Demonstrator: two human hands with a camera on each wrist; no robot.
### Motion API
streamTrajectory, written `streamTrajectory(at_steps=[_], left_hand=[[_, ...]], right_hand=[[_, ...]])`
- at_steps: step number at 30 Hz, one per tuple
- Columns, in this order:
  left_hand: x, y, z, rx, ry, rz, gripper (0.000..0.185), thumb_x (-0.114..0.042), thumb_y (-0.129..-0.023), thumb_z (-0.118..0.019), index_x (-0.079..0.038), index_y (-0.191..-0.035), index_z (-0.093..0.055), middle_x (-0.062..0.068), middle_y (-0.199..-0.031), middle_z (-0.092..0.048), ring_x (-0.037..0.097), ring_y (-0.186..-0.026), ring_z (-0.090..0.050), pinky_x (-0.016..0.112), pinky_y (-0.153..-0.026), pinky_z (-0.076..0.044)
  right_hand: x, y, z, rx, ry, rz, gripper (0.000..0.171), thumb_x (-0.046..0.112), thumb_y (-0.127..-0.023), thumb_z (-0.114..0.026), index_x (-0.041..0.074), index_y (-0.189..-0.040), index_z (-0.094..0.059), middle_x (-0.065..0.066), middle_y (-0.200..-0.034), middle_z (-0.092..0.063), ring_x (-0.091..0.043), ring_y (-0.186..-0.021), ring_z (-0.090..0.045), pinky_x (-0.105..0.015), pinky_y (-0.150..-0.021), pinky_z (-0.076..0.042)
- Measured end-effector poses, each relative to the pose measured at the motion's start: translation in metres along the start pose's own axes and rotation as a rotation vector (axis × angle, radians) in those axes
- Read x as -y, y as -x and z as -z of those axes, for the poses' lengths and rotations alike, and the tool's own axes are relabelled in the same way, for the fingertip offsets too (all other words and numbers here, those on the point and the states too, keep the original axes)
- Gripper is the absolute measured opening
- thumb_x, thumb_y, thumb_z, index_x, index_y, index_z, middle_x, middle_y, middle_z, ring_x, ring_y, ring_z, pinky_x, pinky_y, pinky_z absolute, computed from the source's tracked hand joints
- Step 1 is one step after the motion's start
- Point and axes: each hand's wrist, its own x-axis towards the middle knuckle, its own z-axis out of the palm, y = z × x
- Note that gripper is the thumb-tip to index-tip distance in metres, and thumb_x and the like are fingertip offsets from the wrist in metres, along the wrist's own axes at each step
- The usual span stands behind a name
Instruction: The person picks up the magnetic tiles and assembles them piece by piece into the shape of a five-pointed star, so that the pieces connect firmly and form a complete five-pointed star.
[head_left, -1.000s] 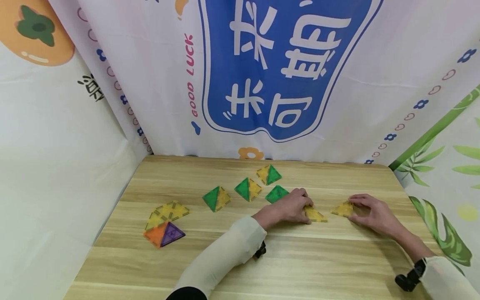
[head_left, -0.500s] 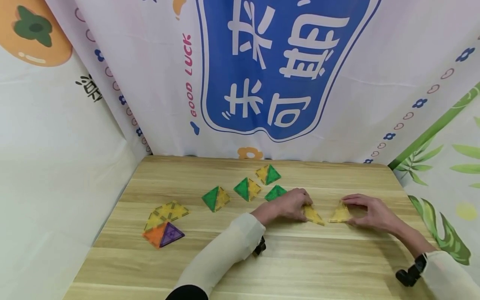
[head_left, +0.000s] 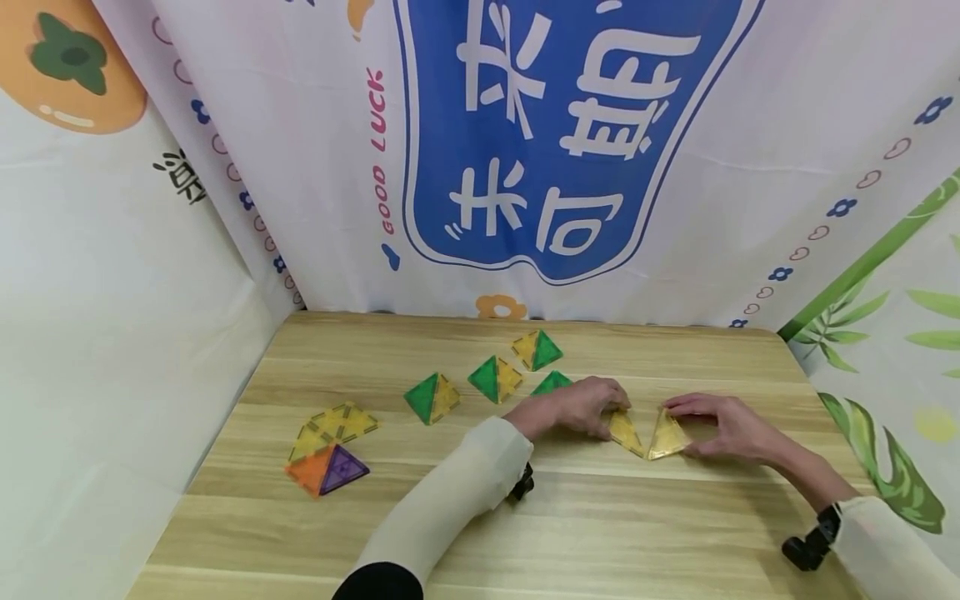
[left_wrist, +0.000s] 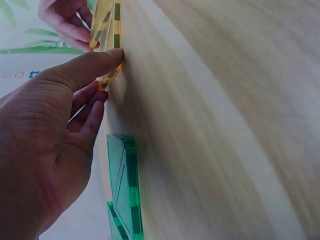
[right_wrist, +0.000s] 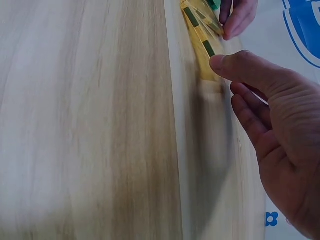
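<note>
Fingers of left hand and right hand pinch yellow triangles, seemingly unjoined, right of the green piece, with joined pairs leftward.

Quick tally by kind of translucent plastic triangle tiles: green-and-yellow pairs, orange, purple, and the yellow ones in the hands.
Green-and-yellow triangle pairs: 3
Orange triangle: 1
Purple triangle: 1
Yellow triangles in hands: 2
Total: 7, each pair counted once

Your left hand pinches yellow tile, upper left; your right hand near top-left corner; green tile lower left.
</note>
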Motion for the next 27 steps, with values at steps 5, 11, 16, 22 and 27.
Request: streamTrajectory(at_steps=[5,11,16,22,27], left_hand=[[0.002,-0.003,0.001,0.028,0.034,-0.013,0.059,-0.017,-0.092,-0.085,-0.005,-0.144,-0.063,0.007,-0.149,-0.061,0.014,-0.140,-0.055,0.015,-0.114,-0.038],[0.003,-0.003,0.002,0.054,0.080,-0.003,0.059,-0.013,-0.093,-0.084,-0.004,-0.147,-0.061,0.008,-0.151,-0.060,0.015,-0.141,-0.053,0.015,-0.114,-0.038],[0.002,-0.003,0.002,0.073,0.109,0.008,0.057,-0.011,-0.094,-0.082,-0.005,-0.147,-0.061,0.006,-0.155,-0.057,0.014,-0.145,-0.050,0.015,-0.117,-0.035],[0.001,-0.004,0.001,0.085,0.088,-0.013,0.054,-0.013,-0.097,-0.079,-0.006,-0.148,-0.062,0.006,-0.161,-0.051,0.015,-0.149,-0.046,0.017,-0.120,-0.032],[0.000,-0.003,0.000,0.062,0.048,-0.024,0.053,-0.016,-0.099,-0.078,-0.006,-0.148,-0.061,0.008,-0.160,-0.052,0.016,-0.147,-0.048,0.018,-0.120,-0.034]], right_hand=[[0.001,-0.004,-0.002,0.016,0.001,0.027,0.060,0.019,-0.071,-0.099,0.013,-0.127,-0.077,-0.004,-0.134,-0.072,-0.024,-0.124,-0.066,-0.007,-0.105,-0.038],[-0.001,-0.009,-0.005,0.047,-0.015,0.041,0.059,0.018,-0.072,-0.098,0.013,-0.127,-0.077,-0.004,-0.135,-0.071,-0.022,-0.124,-0.066,-0.008,-0.104,-0.040],[-0.003,-0.016,-0.007,0.091,-0.054,0.045,0.055,0.016,-0.076,-0.097,0.008,-0.127,-0.077,-0.009,-0.137,-0.070,-0.021,-0.122,-0.067,-0.019,-0.100,-0.053],[0.001,-0.026,-0.009,0.119,-0.023,0.059,0.053,0.015,-0.078,-0.095,0.010,-0.127,-0.077,-0.009,-0.138,-0.069,-0.026,-0.123,-0.067,-0.028,-0.099,-0.057],[0.009,-0.031,-0.014,0.090,-0.003,0.050,0.052,0.009,-0.077,-0.093,0.010,-0.126,-0.077,-0.006,-0.137,-0.070,-0.031,-0.124,-0.067,-0.031,-0.101,-0.057]])
